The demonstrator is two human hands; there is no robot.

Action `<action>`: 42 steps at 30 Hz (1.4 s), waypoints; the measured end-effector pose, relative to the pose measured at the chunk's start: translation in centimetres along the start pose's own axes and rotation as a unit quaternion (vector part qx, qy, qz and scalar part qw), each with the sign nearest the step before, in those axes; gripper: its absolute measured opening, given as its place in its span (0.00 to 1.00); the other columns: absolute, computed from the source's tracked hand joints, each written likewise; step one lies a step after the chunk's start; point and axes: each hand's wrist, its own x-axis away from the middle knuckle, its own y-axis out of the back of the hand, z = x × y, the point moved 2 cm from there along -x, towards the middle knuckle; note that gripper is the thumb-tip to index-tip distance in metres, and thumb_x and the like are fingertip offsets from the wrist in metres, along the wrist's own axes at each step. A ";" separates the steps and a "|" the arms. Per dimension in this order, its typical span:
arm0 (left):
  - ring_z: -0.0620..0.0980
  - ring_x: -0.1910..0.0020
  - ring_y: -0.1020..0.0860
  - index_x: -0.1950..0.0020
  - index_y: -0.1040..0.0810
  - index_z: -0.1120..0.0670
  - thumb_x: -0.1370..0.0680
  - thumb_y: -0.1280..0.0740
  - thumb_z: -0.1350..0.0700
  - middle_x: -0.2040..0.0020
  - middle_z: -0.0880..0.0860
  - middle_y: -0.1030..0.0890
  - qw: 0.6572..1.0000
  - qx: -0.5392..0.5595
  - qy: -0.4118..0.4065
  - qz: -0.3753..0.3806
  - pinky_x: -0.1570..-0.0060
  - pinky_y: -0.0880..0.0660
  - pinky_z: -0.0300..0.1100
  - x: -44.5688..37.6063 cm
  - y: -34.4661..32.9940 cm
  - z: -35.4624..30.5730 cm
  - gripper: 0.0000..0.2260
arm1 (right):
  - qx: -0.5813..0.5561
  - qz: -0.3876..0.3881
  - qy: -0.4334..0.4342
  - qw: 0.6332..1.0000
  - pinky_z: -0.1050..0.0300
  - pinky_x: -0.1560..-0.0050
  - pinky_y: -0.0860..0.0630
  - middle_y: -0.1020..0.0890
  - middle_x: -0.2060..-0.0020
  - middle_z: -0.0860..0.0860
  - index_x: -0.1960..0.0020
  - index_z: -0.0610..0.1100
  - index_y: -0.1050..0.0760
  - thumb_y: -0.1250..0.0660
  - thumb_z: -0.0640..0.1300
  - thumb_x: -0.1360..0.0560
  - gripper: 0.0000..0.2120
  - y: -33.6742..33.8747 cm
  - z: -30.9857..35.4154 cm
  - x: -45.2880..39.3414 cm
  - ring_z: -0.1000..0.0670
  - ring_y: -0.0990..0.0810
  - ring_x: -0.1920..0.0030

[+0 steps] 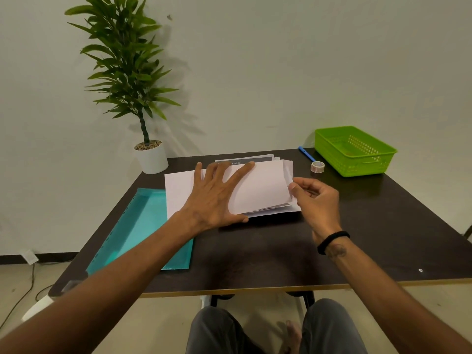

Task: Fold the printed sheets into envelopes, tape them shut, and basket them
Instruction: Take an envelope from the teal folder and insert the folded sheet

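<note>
Folding step: left hand (pixel 213 198) presses flat on the sheet (pixel 258 187), right hand (pixel 315 198) at 3 o'clock pinches its edge; next, crease it.

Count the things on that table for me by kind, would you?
Stack of printed sheets: 1
Teal folder: 1
Tape roll: 1
Blue pen: 1
Green basket: 1
Potted plant: 1
Total: 6

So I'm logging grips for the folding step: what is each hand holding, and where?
The right hand pinches the right edge of the folded-over sheet. The left hand holds nothing; it presses flat on the paper.
</note>
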 end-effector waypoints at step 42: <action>0.58 0.23 0.41 0.20 0.61 0.34 0.37 0.34 0.19 0.20 0.54 0.44 0.988 0.049 0.129 0.062 0.24 0.43 0.64 -1.0 0.6 -4.1 0.55 | -0.132 0.137 -0.128 0.973 0.51 0.56 0.14 0.15 0.44 0.41 0.42 0.43 0.23 0.23 0.39 0.26 0.15 -0.2 1.3 -2.2 0.45 0.11 0.54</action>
